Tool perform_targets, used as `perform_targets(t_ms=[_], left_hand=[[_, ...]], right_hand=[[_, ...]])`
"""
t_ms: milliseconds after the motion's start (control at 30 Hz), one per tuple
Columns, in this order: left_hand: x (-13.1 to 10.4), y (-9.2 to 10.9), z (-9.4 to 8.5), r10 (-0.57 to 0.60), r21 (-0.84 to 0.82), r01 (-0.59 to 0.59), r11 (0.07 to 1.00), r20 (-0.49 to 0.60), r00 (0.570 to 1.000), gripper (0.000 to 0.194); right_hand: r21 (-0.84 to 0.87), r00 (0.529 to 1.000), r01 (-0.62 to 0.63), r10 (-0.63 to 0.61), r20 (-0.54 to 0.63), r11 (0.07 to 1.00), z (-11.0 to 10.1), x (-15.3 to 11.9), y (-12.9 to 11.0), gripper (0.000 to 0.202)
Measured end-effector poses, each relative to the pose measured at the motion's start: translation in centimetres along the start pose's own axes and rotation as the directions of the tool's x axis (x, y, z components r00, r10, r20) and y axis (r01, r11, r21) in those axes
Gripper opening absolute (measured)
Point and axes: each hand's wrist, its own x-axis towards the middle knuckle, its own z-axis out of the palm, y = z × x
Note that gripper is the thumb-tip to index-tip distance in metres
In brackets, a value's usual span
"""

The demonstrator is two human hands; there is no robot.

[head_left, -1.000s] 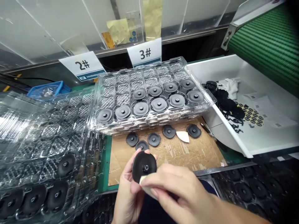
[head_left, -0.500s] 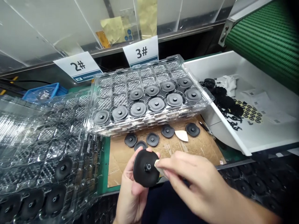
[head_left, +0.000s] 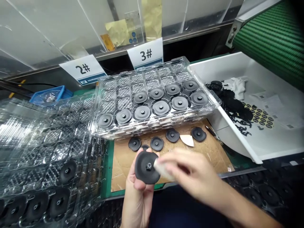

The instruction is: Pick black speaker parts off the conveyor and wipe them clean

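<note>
A round black disc (head_left: 143, 171) with a small raised centre is held by its edge in my left hand (head_left: 136, 196). Pinched in my right hand (head_left: 194, 177) is a pale white pad (head_left: 163, 169), blurred by motion, at the disc's right edge. Several similar black discs (head_left: 157, 143) lie on the brown cardboard (head_left: 120, 167) beyond my hands, one of them partly hidden behind my left fingertips. Between two of these discs lies a white pointed piece (head_left: 187, 140).
Behind the cardboard, a clear compartment tray (head_left: 152, 122) holds several discs. More clear trays (head_left: 87, 158) stand at the left. On the right, a white bin (head_left: 280, 139) contains black parts and stickers. A pen (head_left: 213, 134) lies beside it.
The disc in my left hand has tilted and shifted slightly up. My right hand still holds the white pad, more of which now shows. The whole view has shifted slightly.
</note>
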Motion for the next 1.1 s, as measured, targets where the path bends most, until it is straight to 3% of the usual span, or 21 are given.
perform_targets(t_ms=[67, 100, 200, 300, 367, 467, 567, 600, 667, 733, 767, 900, 933, 1033, 1100], left_hand=[[0.2, 0.0, -0.3, 0.014, -0.041, -0.015, 0.999, -0.019, 1.0, 0.06], [0.3, 0.0, -0.5, 0.006, -0.068, -0.008, 0.998, -0.028, 1.0, 0.058], [0.3, 0.1, -0.8, -0.017, -0.141, 0.01, 0.99, -0.042, 0.999, 0.054], [0.4, 0.0, -0.8, -0.028, -0.159, 0.02, 0.987, -0.05, 0.998, 0.056], [0.5, -0.3, -0.8, -0.033, -0.143, 0.026, 0.989, -0.046, 0.998, 0.057], [0.5, -1.0, -0.6, -0.016, -0.104, 0.016, 0.994, 0.0, 1.0, 0.058], [0.3, -1.4, -0.6, -0.023, -0.04, 0.024, 0.999, 0.033, 0.999, 0.058], [0.2, -1.4, -0.7, -0.041, -0.02, 0.041, 0.999, 0.025, 0.999, 0.056], [0.1, -1.3, -1.1, -0.062, 0.024, 0.062, 0.998, -0.008, 0.998, 0.05], [0.1, -1.0, -1.4, -0.036, 0.068, 0.037, 0.997, -0.021, 0.999, 0.049], [0.0, -1.0, -1.4, -0.018, 0.083, 0.018, 0.996, -0.007, 1.0, 0.051], [-0.3, -0.8, -1.2, -0.076, 0.075, 0.073, 0.995, 0.029, 0.997, 0.05], [-0.3, -0.7, -1.0, -0.102, 0.068, 0.1, 0.993, 0.025, 0.994, 0.047], [-0.3, -0.3, -0.8, -0.127, 0.068, 0.125, 0.99, 0.03, 0.991, 0.048], [-0.2, -0.2, -0.9, -0.128, 0.069, 0.125, 0.99, 0.04, 0.991, 0.054]], right_hand=[[-0.05, 0.947, -0.217, 0.198, -0.253, 0.975, 0.2, -0.6, 3.2, 0.021], [-0.058, 0.913, -0.297, 0.265, -0.31, 0.953, 0.6, -1.3, 5.0, 0.025], [-0.082, 0.916, -0.359, 0.334, -0.223, 0.93, 2.5, -4.2, 9.5, 0.023], [-0.074, 0.942, -0.329, 0.322, -0.099, 0.941, 4.2, -6.2, 11.0, 0.018], [-0.066, 0.941, -0.334, 0.329, -0.075, 0.94, 4.2, -5.8, 10.0, 0.018], [-0.022, 0.942, -0.309, 0.302, -0.146, 0.951, 2.8, -3.1, 5.8, 0.022], [0.066, 0.974, -0.023, 0.038, -0.222, 0.998, 1.8, -0.1, 0.8, 0.022], [0.073, 0.981, 0.075, -0.06, -0.185, 0.995, 1.7, 0.5, -0.5, 0.023], [0.085, 0.988, 0.154, -0.152, -0.019, 0.984, 1.9, 1.3, -2.2, 0.021], [0.082, 0.979, 0.132, -0.143, 0.148, 0.988, 2.2, 1.7, -2.6, 0.019], [0.068, 0.977, 0.115, -0.126, 0.174, 0.991, 2.4, 1.9, -2.6, 0.019], [0.025, 0.983, 0.178, -0.177, -0.044, 0.984, 2.6, 2.3, -2.0, 0.021], [0.047, 0.981, 0.193, -0.191, -0.032, 0.98, 2.5, 2.2, -1.9, 0.022], [0.082, 0.975, 0.128, -0.14, 0.175, 0.988, 1.3, 1.1, -1.7, 0.017], [-0.03, 0.983, 0.049, -0.043, 0.178, 0.998, 0.6, 0.5, -1.4, 0.017]])
